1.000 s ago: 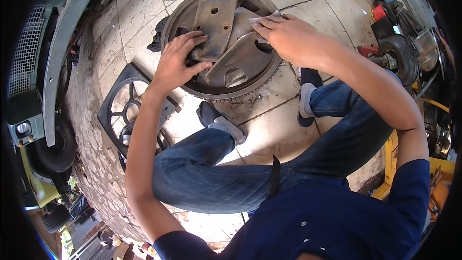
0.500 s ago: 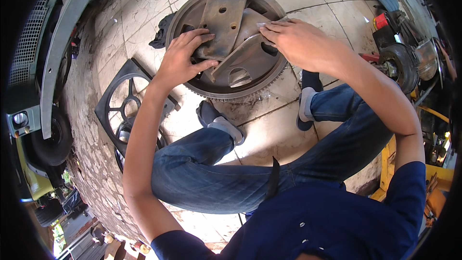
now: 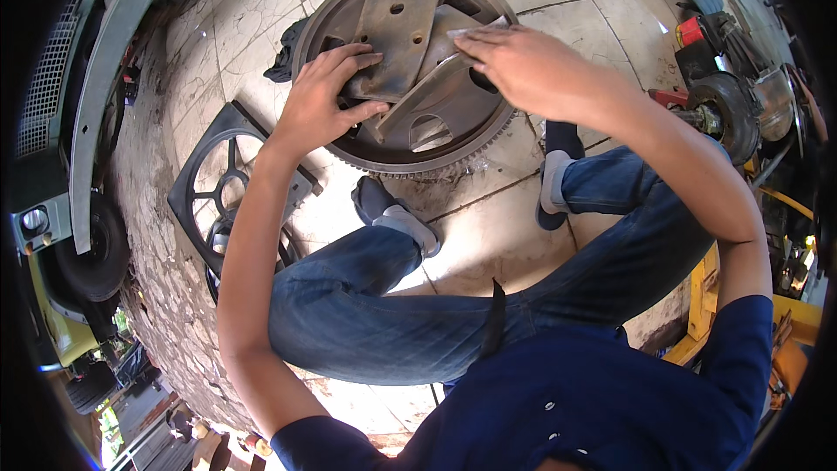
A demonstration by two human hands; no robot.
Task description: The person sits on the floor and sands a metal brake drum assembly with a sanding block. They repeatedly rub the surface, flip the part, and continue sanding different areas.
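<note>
A large toothed flywheel (image 3: 410,159) lies flat on the tiles in front of me. Across it rests a rusty, angled metal bracket (image 3: 394,35) with bolt holes and a raised flange. My left hand (image 3: 324,103) grips the bracket's near left end, fingers on the plate and thumb by the flange. My right hand (image 3: 536,68) is over the flywheel's right side, its fingers pressing a thin grey sheet (image 3: 499,24), perhaps sandpaper, along the bracket's right part. Its fingertips lie close together, and part of the sheet is hidden under them.
Left of my leg lies a black fan shroud (image 3: 193,220). A dark cloth (image 3: 283,57) sits behind the flywheel's left edge. Machine parts with a black wheel-like housing (image 3: 725,118) stand at the right. A vehicle's grey bumper (image 3: 87,139) runs along the left.
My right hand has slid slightly left and up along the bracket with the grey sheet. My left hand keeps its place on the bracket; the whole view has shifted a little.
</note>
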